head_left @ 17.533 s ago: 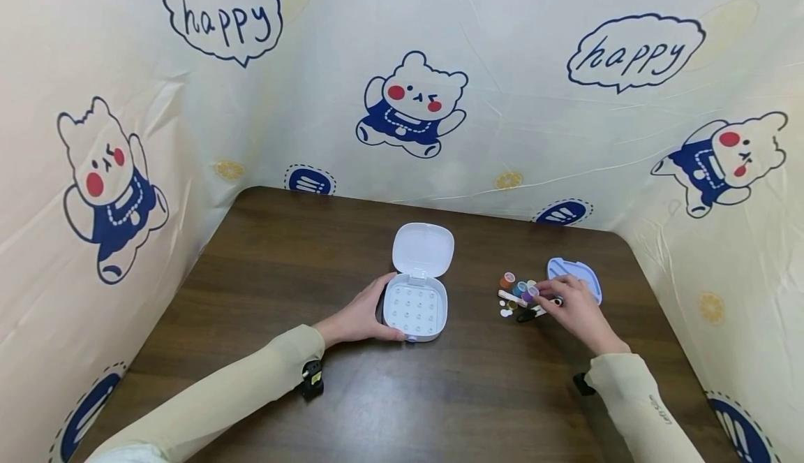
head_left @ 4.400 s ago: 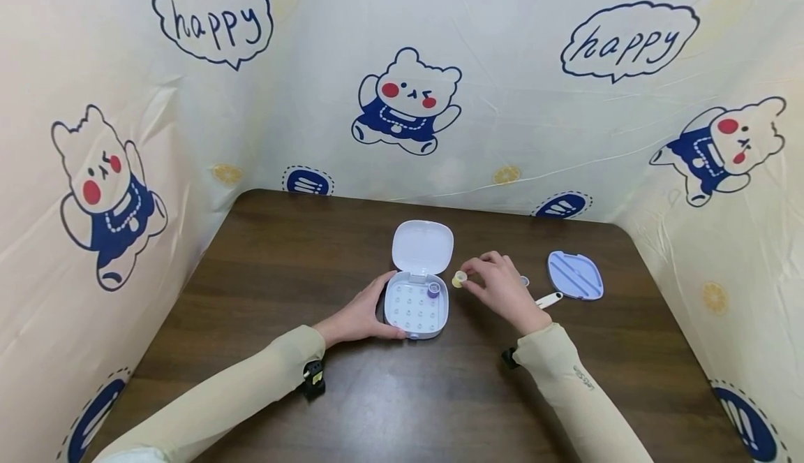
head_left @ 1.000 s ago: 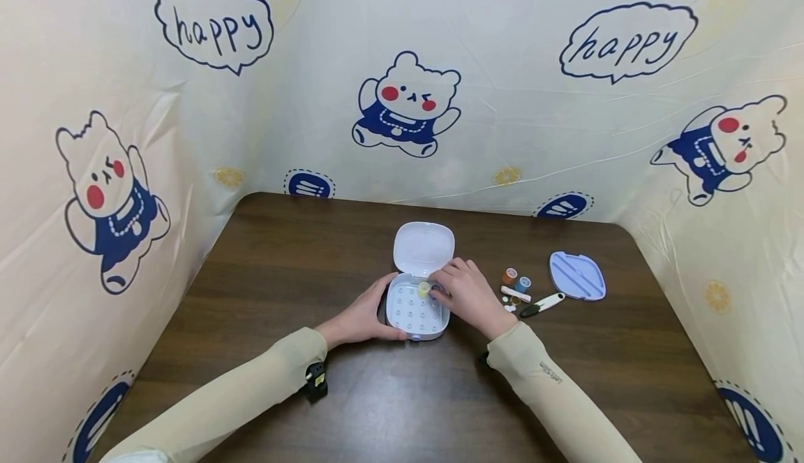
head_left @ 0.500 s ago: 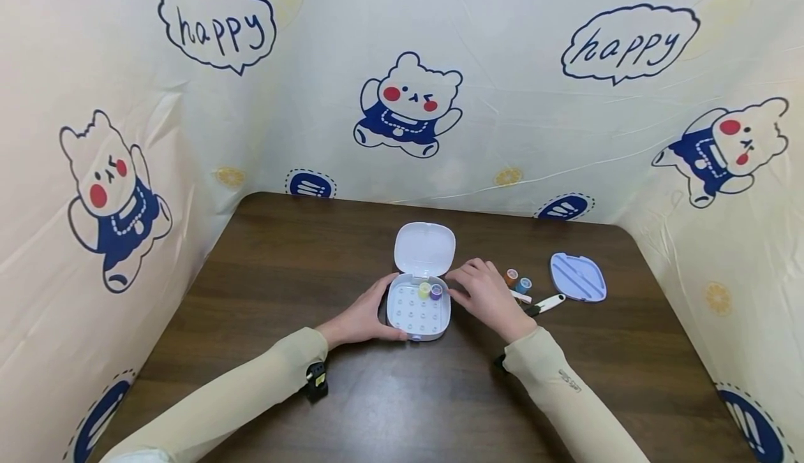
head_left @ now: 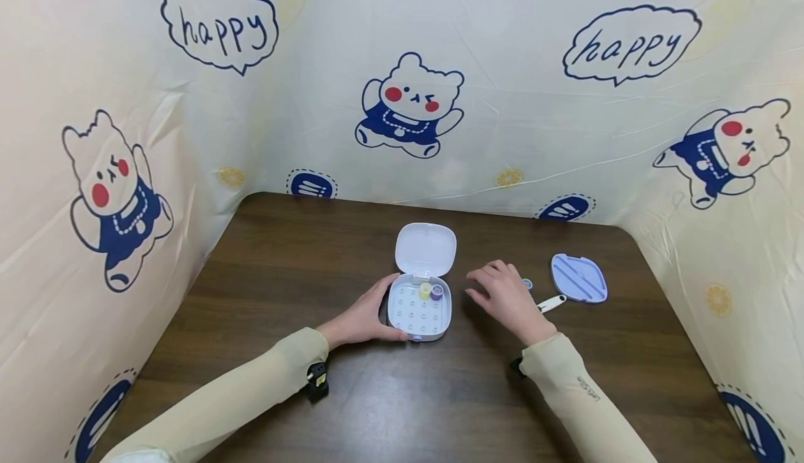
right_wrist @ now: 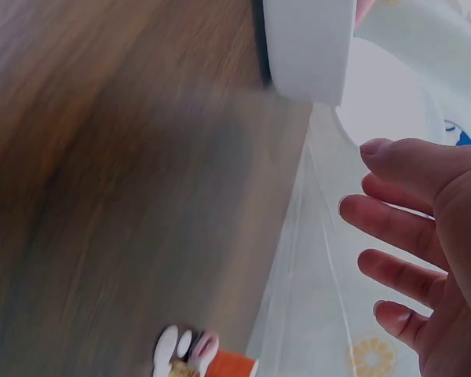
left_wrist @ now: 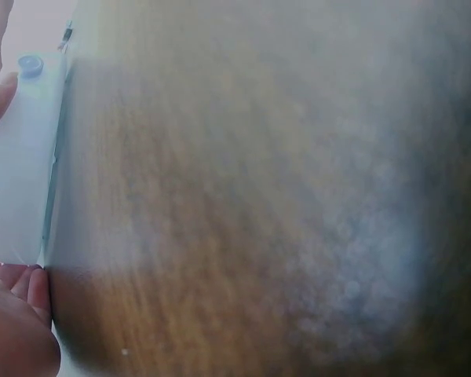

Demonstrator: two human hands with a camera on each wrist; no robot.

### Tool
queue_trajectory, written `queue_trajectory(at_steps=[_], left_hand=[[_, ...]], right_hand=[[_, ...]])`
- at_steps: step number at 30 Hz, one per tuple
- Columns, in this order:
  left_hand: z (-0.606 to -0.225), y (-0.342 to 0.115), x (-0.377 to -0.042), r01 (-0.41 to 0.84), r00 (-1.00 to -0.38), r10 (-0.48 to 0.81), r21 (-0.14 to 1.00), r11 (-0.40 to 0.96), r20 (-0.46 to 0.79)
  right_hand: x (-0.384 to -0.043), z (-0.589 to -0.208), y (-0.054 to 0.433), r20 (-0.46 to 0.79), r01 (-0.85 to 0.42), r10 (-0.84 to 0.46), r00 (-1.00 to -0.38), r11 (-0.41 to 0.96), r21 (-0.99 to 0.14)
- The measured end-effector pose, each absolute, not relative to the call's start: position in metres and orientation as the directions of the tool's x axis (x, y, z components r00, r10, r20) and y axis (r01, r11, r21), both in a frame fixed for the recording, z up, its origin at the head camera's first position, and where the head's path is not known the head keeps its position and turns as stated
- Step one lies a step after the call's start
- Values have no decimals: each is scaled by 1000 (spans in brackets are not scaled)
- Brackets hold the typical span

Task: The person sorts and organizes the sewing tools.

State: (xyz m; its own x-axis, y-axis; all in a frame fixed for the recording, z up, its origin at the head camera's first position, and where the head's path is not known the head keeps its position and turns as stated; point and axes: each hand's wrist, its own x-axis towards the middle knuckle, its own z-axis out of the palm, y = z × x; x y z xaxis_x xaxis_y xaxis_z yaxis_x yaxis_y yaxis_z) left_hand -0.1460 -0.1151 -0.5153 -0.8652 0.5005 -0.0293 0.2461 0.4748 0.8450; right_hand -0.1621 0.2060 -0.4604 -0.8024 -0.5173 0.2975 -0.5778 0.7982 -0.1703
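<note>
A small white box (head_left: 419,320) lies open at the table's middle, its lid (head_left: 426,248) folded back. A yellow spool (head_left: 425,290) and a purple spool (head_left: 436,292) stand side by side in its far row. My left hand (head_left: 372,313) grips the box's left side, and in the left wrist view its fingers (left_wrist: 16,306) press against the box wall (left_wrist: 20,157). My right hand (head_left: 497,290) hovers just right of the box with fingers spread and nothing in it. The right wrist view shows the same open right hand (right_wrist: 408,243).
Right of the hand lie a blue spool (head_left: 527,283), white-handled snips (head_left: 551,302) and a pale blue oval tray (head_left: 579,278). An orange spool (right_wrist: 231,365) and white buttons (right_wrist: 177,345) show in the right wrist view. Printed plastic sheets wall the table (head_left: 283,267) on three sides.
My right hand set the yellow spool in the box beside the purple one, let go and drew away to the right. The left hand stayed on the box.
</note>
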Motion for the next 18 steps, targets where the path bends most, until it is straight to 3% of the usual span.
queue_trajectory(at_steps=[12,18], left_hand=[[-515,-115,-146,221,-867,495,846,485,-58],[-514,-115,-146,215,-867,494,848,484,-62]], right_hand=[[-160,-464,238,329,-535,-465,-822,828,-168],[-160,-465,253,286,-476,-413,-865,856,-202]])
